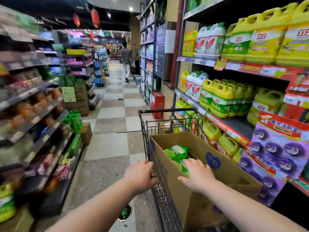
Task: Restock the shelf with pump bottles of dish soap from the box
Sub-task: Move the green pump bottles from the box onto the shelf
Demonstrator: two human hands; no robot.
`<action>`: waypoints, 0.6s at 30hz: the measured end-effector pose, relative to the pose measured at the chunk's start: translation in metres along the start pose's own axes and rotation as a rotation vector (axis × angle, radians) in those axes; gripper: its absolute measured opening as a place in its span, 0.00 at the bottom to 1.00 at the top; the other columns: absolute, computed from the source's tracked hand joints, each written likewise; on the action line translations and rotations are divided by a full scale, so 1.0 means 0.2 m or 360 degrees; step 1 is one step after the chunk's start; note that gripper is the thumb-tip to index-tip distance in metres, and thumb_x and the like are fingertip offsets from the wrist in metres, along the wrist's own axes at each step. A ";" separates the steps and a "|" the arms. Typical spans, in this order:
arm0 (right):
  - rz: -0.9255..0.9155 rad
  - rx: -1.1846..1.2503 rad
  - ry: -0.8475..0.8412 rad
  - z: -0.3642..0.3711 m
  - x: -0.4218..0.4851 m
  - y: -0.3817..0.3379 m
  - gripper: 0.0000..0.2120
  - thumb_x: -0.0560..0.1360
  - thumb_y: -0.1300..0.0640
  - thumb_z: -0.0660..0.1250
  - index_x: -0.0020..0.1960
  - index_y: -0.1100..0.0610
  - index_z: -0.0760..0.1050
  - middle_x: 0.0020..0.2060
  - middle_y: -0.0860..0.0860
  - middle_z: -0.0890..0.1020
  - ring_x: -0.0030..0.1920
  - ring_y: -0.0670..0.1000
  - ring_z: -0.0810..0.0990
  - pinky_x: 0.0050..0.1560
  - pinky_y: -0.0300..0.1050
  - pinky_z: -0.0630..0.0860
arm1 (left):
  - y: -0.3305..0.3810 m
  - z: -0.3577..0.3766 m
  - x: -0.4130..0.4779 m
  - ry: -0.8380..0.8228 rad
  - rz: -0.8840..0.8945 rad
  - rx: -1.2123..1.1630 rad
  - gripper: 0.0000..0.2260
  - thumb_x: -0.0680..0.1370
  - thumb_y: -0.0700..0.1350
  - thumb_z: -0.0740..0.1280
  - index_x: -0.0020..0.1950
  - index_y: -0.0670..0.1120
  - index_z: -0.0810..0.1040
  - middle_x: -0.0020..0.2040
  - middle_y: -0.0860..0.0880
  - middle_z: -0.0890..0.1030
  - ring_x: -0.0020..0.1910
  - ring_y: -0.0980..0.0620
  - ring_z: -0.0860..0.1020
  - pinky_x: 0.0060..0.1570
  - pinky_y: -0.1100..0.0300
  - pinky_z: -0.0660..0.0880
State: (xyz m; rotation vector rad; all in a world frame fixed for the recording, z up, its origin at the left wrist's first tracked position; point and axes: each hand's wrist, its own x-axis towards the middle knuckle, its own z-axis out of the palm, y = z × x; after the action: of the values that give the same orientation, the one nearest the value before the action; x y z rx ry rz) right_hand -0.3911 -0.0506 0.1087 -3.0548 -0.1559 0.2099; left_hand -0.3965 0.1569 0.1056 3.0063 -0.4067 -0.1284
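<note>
The left hand grips the near left rim of the black wire cart, fingers curled over the mesh. Just to its right, the right hand hovers, fingers spread, over the open cardboard box in the cart. Green dish soap bottles lie inside the box. On the right, the shelf carries yellow and green jugs.

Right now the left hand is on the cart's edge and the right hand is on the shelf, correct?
No. The head view shows the right hand over the green bottles in the cardboard box, not on the shelf. The left hand is on the cart edge, as stated.
</note>
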 end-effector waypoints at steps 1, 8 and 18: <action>0.0008 0.0007 -0.0009 -0.01 0.10 0.01 0.35 0.75 0.38 0.60 0.76 0.52 0.54 0.75 0.51 0.60 0.75 0.56 0.56 0.72 0.62 0.56 | -0.03 -0.03 0.09 -0.0008 0.0000 0.0013 0.27 0.75 0.60 0.63 0.69 0.48 0.65 0.67 0.46 0.70 0.65 0.44 0.69 0.63 0.50 0.69; 0.0055 0.0036 -0.0045 -0.08 0.59 0.13 0.37 0.75 0.37 0.59 0.77 0.52 0.51 0.76 0.51 0.58 0.76 0.56 0.55 0.72 0.62 0.55 | -0.10 -0.08 0.62 0.0013 0.0044 -0.0022 0.28 0.73 0.61 0.63 0.69 0.50 0.66 0.65 0.47 0.72 0.65 0.45 0.70 0.62 0.52 0.68; 0.0340 0.0097 -0.0189 0.01 0.86 0.39 0.37 0.75 0.36 0.59 0.76 0.52 0.53 0.76 0.50 0.58 0.76 0.57 0.55 0.73 0.62 0.55 | -0.04 0.08 1.19 -0.0204 0.0255 -0.0012 0.30 0.73 0.61 0.63 0.71 0.51 0.63 0.67 0.47 0.69 0.66 0.45 0.69 0.64 0.50 0.69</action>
State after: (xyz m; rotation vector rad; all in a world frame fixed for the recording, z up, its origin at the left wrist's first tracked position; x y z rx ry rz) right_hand -0.2153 -0.1088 0.0780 -2.9954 0.1684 0.4014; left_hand -0.1673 0.0998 0.0723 2.9522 -0.6554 -0.3092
